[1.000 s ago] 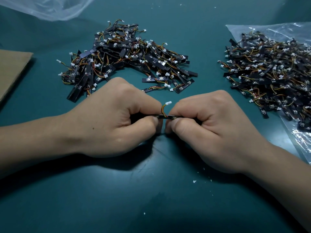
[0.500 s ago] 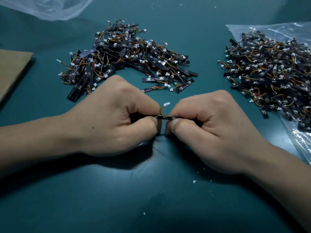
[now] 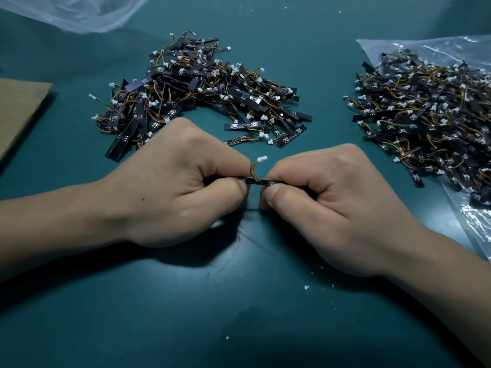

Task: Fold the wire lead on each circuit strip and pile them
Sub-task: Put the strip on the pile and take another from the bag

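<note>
hardly anything has shifted since the earlier frames: only the white plug (image 3: pixel 262 158) stands a little higher. on the green worktop (image 3: pixel 239 314), the right heap (image 3: pixel 430 120), lying on a plastic bag (image 3: pixel 425 49) at upper right, looks like stock left to do. the middle heap (image 3: pixel 202 94) at upper centre looks folded, so perhaps half is done. left hand (image 3: pixel 180 192) and right hand (image 3: pixel 337 205) each pinch an end of one strip (image 3: pixel 256 181) at mid-frame. its wire lead (image 3: pixel 254 170) loops up between them, the fold unfinished.
</note>
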Available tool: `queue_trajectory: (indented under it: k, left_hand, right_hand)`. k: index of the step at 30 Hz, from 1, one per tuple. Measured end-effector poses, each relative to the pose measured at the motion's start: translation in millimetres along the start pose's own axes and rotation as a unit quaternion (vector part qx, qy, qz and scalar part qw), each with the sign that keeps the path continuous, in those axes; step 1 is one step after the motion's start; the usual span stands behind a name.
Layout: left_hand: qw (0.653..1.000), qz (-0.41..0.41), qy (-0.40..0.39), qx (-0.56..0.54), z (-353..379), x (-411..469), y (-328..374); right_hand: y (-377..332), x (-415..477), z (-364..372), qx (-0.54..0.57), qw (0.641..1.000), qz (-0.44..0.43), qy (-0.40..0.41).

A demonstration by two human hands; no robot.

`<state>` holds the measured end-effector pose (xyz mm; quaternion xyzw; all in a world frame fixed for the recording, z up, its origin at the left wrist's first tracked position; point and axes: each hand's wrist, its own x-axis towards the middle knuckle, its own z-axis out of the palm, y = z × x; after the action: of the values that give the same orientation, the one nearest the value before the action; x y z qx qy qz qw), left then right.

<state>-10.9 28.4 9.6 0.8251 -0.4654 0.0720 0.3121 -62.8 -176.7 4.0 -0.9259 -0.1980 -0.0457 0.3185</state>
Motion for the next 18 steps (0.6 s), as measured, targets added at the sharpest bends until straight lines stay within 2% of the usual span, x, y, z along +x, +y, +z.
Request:
queue_trajectory:
  k: [8, 12, 13, 15, 17, 18]
  left_hand:
    - [1.000, 0.004, 0.015, 0.003, 1.9, -1.9, -0.7]
    - [0.995, -0.063, 0.065, -0.031, 2.3, -2.5, -3.1]
    - [0.994, -0.069, 0.076, -0.030, 1.4, -1.8, -4.6]
    - [0.992, -0.077, 0.091, 0.050, 1.9, -0.2, -7.6]
    - [0.977, -0.089, 0.074, 0.180, 4.7, 0.9, -12.7]
    - [0.967, -0.098, 0.054, 0.230, 6.4, 0.3, -15.1]
  right_hand:
    - [-1.5, -1.7, -3.8, 0.025, 0.999, -0.019, -0.026]
    - [1.2, -1.9, -3.2, 0.022, 0.998, -0.062, -0.020]
    - [2.8, -2.6, -3.2, 0.050, 0.997, -0.063, 0.006]
    - [5.2, -2.5, -3.4, 0.138, 0.983, -0.045, 0.109]
    - [7.9, 0.2, -5.6, 0.264, 0.938, 0.003, 0.226]
    - [9.2, 1.6, -6.5, 0.300, 0.918, 0.029, 0.258]
